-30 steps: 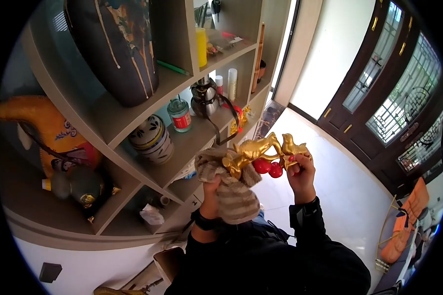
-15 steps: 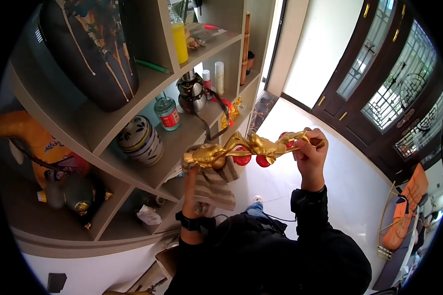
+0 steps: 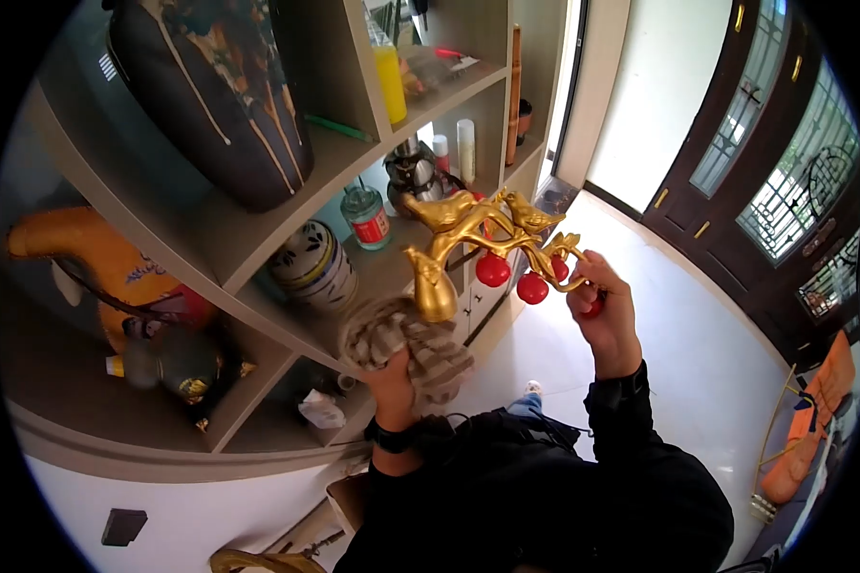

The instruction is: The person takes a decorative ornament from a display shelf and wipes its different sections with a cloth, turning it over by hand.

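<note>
My right hand (image 3: 610, 315) grips one end of a golden ornament (image 3: 473, 229), shaped like a branch with birds on it and several red berries hanging below. Its far end, a golden bird, points left over the cloth. A brown striped cloth (image 3: 430, 361) is bunched in my left hand (image 3: 392, 380), whose fingers are partly hidden by its folds. The cloth is just below the ornament's left end; whether they touch I cannot tell.
The shelf unit (image 3: 268, 244) on the left holds a large dark vase (image 3: 220, 105), a patterned jar (image 3: 313, 265), a glass bottle (image 3: 365, 218), a metal pot (image 3: 413, 177) and a dark bottle (image 3: 186, 368). A dark door (image 3: 726, 191) stands beyond the pale floor on the right.
The ornament has turned, its berries now hanging more in view. My left hand has come off its left end and dropped lower with the cloth. The view has shifted slightly.
</note>
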Available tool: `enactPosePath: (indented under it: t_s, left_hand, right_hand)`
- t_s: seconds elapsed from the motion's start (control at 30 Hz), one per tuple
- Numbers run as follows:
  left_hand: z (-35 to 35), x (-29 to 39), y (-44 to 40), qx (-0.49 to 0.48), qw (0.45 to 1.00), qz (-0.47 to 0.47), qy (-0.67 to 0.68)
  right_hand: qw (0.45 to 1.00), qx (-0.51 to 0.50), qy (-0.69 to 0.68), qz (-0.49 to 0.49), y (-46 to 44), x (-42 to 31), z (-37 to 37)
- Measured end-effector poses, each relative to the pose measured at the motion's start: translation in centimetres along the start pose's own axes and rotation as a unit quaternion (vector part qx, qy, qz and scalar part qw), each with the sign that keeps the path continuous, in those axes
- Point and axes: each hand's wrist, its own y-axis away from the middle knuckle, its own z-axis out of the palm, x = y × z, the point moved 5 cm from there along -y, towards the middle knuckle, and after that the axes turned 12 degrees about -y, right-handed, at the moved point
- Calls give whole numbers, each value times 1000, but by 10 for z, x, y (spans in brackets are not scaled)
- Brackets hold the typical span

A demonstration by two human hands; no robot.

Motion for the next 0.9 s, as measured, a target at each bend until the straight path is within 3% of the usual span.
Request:
enactPosePath:
  t_s: [0.07,0.13,0.2,0.3,0.47,0.57,0.6,0.67,0.73,0.8,0.87,0.9]
  left_hand:
    - [-10,-10,-6,39,995,-81,45]
    - [-13,-4,-7,32,995,-93,14]
    - [-6,-7,-9,1,972,-162,168]
    - [7,-9,-2,-29,956,-219,192]
    - [34,-11,5,-113,959,-235,110]
    - [43,-1,4,-122,972,-145,141]
    - [42,-3,3,-121,972,-147,139]
    - [42,-17,3,-99,947,-247,182]
    - [44,-11,5,-113,951,-240,159]
    - [50,-3,7,-185,931,-207,235]
    - [52,4,8,-156,931,-241,226]
    - [53,14,5,-227,939,-106,237]
  right_hand:
    - [997,37,-49,48,1,9,1]
    - [986,-13,-120,116,-2,19,-3]
    - [979,4,-145,145,-3,26,-6]
    - [965,26,-173,194,-1,39,-4]
    - [939,-10,-231,256,8,61,3]
    - [985,-7,-121,125,12,59,4]
    - [984,-4,-122,127,14,61,5]
    - [997,-22,-66,19,18,54,7]
    - [998,-51,-35,-31,22,54,7]
    - [993,-81,-1,-81,26,54,8]
    - [985,-111,17,-129,29,53,10]
    - [984,-120,20,-133,29,54,8]
